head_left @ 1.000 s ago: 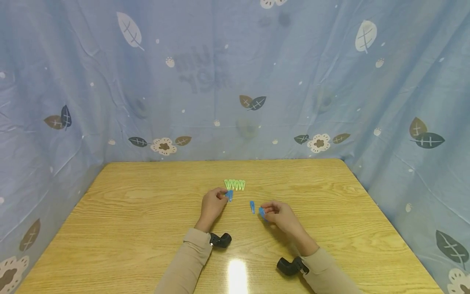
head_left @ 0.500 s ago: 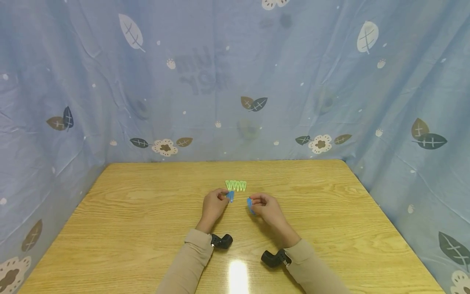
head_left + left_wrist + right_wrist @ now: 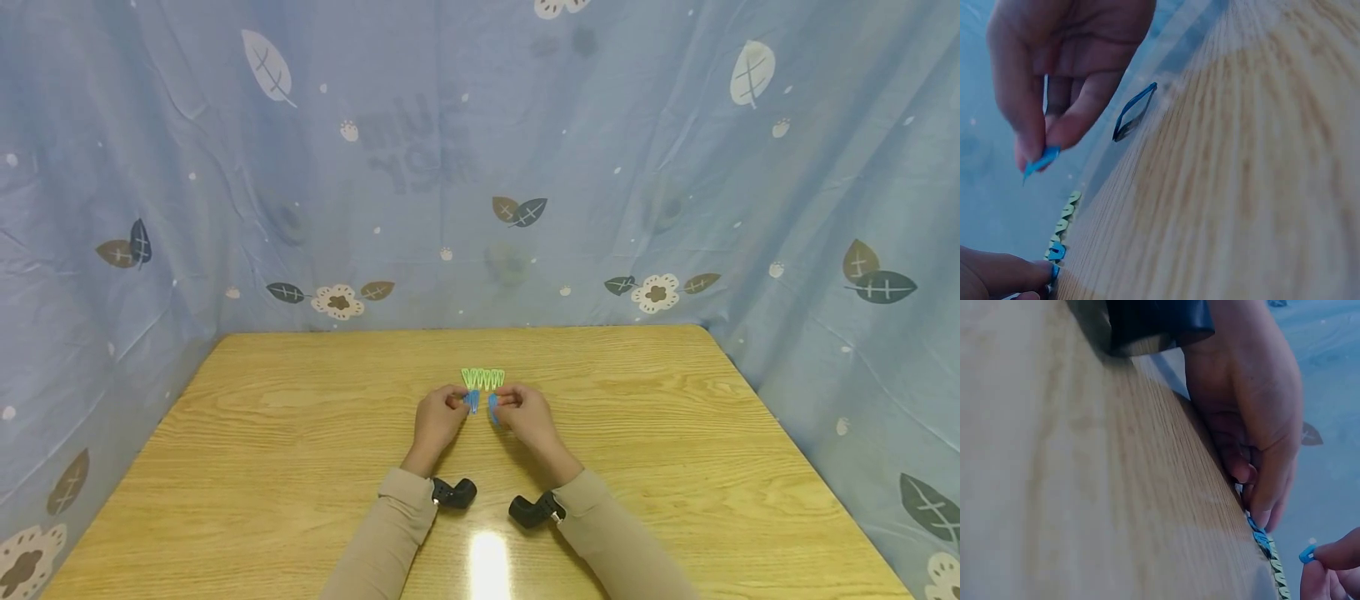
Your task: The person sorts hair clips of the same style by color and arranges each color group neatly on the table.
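My left hand holds thumb and fingertips at blue snap hair clips lying just in front of a row of lime-green hair clips. In the left wrist view, those fingers cover part of the nearest blue clip. My right hand pinches another blue hair clip between thumb and fingers, raised above the table beside the blue pair. One more blue hair clip stands bent open on the wood in the left wrist view; in the head view the right hand hides it.
The wooden table stretches wide around both hands. A patterned blue curtain hangs along its back and sides. Black camera mounts sit on both wrists, close to the tabletop.
My right hand has moved left and away from me with its blue clip, coming near the left hand. It passes over the loose blue clip, now hidden in the head view. The left hand stays put.
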A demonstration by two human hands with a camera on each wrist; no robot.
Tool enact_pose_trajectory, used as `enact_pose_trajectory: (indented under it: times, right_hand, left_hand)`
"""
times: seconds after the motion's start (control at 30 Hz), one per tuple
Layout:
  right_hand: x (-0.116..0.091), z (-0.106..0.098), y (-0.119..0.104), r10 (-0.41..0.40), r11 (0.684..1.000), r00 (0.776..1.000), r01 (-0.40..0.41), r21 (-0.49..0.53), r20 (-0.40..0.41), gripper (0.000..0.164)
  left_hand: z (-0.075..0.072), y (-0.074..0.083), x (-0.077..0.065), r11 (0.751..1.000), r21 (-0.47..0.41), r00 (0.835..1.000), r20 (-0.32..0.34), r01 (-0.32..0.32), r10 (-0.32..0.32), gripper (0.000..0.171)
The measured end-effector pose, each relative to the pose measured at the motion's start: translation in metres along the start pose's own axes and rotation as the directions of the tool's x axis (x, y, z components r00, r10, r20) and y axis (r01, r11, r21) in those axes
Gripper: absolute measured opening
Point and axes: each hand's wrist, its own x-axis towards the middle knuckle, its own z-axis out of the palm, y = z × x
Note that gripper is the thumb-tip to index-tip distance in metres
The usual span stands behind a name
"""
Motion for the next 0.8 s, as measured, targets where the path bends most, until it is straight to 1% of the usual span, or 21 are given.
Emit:
enact_pose_trajectory:
  times: [0.17, 0.27, 0.37, 0.5, 0.63, 0.8]
  right_hand:
    - [0.008, 0.007, -0.007, -0.015, 0.995, 0.999, 0.013, -0.099, -0.029, 0.026]
    - [0.013, 0.011, -0.010, -0.035, 0.985, 0.999, 0.029, -0.170, -0.037, 0.024]
    - [0.015, 0.013, -0.011, -0.031, 0.975, 0.999, 0.021, -0.221, -0.043, 0.023]
    - [0.019, 0.016, -0.011, -0.006, 0.971, 0.999, -0.007, -0.239, -0.054, 0.023]
    - [0.021, 0.020, -0.011, -0.011, 0.966, 0.998, -0.005, -0.259, -0.060, 0.023]
    - [0.022, 0.024, -0.011, 0.008, 0.953, 0.997, -0.033, -0.301, -0.083, 0.023]
  left_hand:
    - [0.000, 0.001, 0.000, 1.000, -0.001, 1.000, -0.008, -0.002, 0.002, 0.020]
    - [0.000, 0.000, 0.000, 1.000, -0.002, 1.000, -0.007, 0.001, -0.001, 0.021]
    - [0.000, 0.000, -0.001, 1.000, 0.000, 1.000, 0.004, 0.004, -0.004, 0.021]
    - [0.000, 0.000, -0.001, 1.000, -0.008, 1.000, 0.011, 0.000, 0.000, 0.021]
    - [0.000, 0.001, -0.001, 1.000, -0.011, 1.000, 0.002, -0.015, 0.015, 0.020]
    - [-0.001, 0.001, 0.000, 1.000, -0.011, 1.000, -0.002, -0.017, 0.017, 0.020]
